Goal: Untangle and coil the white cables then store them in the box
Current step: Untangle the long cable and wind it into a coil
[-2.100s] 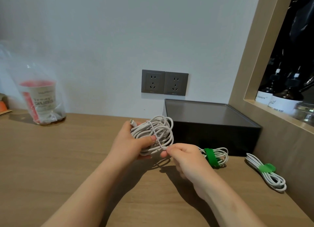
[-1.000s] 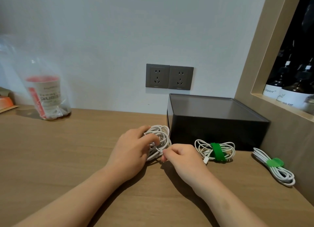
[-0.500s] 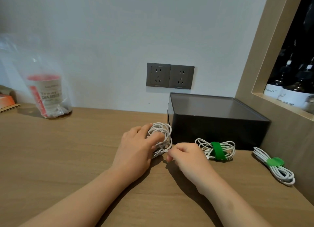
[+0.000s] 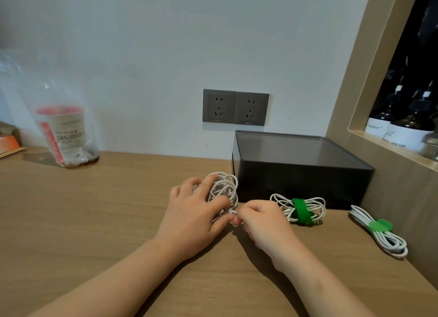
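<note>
A tangled bundle of white cable (image 4: 224,187) lies on the wooden tabletop (image 4: 94,210), just left of the black box (image 4: 298,172), whose lid is on. My left hand (image 4: 194,212) rests on the bundle with its fingers curled over the loops. My right hand (image 4: 258,218) pinches the cable's end plug at the bundle's near side. Two coiled white cables lie to the right: one (image 4: 299,208) bound with a green strap in front of the box, another (image 4: 379,231) with a green strap near the right wall.
A clear plastic bag holding a paper cup (image 4: 64,134) stands at the back left. Two grey wall sockets (image 4: 235,106) sit above the box. A wooden niche on the right holds dark soap bottles (image 4: 403,127).
Both hands lowered the tangled bundle from the air onto the tabletop beside the box. My right hand keeps its pinch on the cable end.
</note>
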